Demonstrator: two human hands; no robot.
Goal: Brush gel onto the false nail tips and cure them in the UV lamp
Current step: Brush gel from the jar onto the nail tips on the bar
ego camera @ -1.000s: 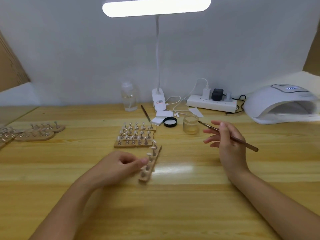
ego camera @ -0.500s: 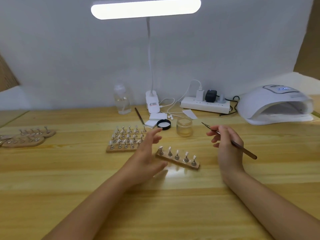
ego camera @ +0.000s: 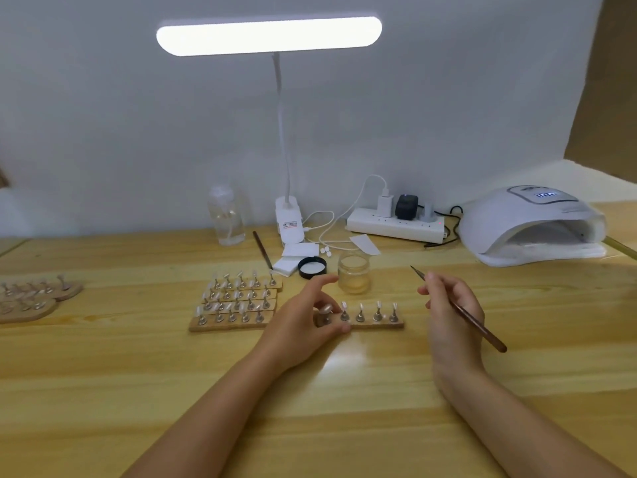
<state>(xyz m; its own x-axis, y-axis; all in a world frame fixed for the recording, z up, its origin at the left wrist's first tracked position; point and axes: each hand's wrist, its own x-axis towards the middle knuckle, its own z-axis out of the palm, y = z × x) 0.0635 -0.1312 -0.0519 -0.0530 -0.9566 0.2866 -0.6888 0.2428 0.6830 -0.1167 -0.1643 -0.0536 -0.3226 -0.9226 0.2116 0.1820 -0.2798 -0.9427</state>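
Moved onto wooden strip [ego camera: 375, 325]; left hand [ego camera: 306, 326] pinches end nail-tip stand [ego camera: 324, 315]. Right hand [ego camera: 448, 305] grips gel brush [ego camera: 472, 322]. Next, probably: dip in gel jar [ego camera: 353, 274].

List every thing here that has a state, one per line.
Desk lamp: lit.
UV lamp: display on, bay empty.
Gel jar: open, lid beside it.
Brush: gripped by right hand, tip raised.
Nail strip: flat, left hand pinching its end stand.
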